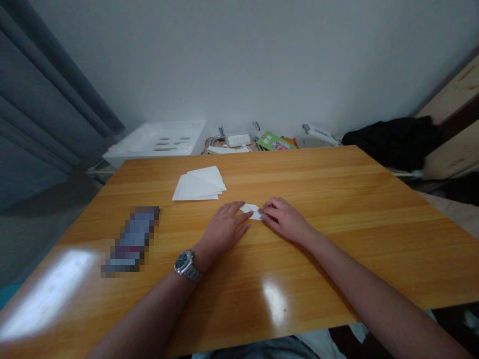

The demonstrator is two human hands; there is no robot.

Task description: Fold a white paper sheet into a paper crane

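A small folded piece of white paper lies on the wooden table between my two hands. My left hand rests with its fingers stretched out, the fingertips on the paper's left part; a metal watch is on that wrist. From the other side, my right hand has its fingers bent and pinched at the paper's right edge. Part of the paper is hidden under the fingertips. Beyond my left hand is a loose stack of white paper sheets.
A blurred-out phone-like object lies on the table at the left. Behind the far edge are a white tray, a green booklet and assorted items. Black cloth lies at the back right, beside the wall.
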